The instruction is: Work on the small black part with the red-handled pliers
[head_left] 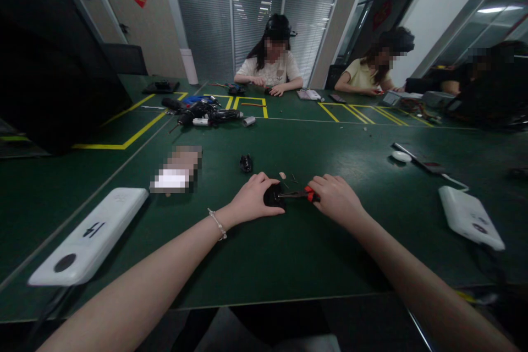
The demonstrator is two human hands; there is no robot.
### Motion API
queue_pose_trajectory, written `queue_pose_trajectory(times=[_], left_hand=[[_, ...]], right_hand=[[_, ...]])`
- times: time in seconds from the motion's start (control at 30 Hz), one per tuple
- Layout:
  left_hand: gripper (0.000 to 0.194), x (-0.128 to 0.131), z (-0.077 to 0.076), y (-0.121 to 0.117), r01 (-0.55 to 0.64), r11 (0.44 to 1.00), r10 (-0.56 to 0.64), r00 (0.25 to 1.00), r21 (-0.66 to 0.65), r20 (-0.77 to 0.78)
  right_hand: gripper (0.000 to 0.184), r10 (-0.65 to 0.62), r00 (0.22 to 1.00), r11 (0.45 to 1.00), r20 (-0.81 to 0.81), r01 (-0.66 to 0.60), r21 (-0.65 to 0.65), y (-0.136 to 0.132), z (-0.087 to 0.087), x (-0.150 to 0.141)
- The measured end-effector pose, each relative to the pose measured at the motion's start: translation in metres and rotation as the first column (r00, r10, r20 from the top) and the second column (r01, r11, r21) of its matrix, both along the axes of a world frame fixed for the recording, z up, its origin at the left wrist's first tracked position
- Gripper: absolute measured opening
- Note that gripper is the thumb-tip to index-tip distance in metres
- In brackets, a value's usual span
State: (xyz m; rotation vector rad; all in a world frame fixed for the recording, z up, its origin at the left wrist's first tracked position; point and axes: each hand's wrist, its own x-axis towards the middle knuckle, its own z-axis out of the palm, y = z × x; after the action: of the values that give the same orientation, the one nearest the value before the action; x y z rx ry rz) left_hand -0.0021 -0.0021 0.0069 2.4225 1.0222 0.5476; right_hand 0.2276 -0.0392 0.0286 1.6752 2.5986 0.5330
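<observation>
Some pliers point(300, 194), crosswise, nose leftward, right fingers point(326, 180) gripping, left fingers point(259, 178) clasping apparent casing point(270, 196)

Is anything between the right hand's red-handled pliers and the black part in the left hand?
Nothing visible: the pliers in the right hand reach to the black part held by the left hand. Small scraps lie beyond, off that line.

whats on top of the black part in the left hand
The tips of the pliers, held in the right hand, overlap the black part; whether they grip anything is too small to tell. The left hand covers the part's left edge, and its underside is hidden.
</observation>
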Motion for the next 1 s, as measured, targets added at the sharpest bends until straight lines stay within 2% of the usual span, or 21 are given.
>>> queue_pose_trajectory(times=[0.63,1.0], left_hand=[[0.065,0.0006,-0.0032,0.0014,0.005,1.0,-0.005,1.0,0.022,0.006],[0.065,0.0004,-0.0028,0.001,0.002,1.0,-0.002,1.0,0.014,0.007]], right_hand=[[0.026,0.014,0.996,1.0,-0.09,-0.016,-0.017,0.0012,-0.0025,-0.0011],[0.023,-0.015,0.998,1.0,-0.055,0.014,-0.01,-0.0003,-0.0027,-0.0042]])
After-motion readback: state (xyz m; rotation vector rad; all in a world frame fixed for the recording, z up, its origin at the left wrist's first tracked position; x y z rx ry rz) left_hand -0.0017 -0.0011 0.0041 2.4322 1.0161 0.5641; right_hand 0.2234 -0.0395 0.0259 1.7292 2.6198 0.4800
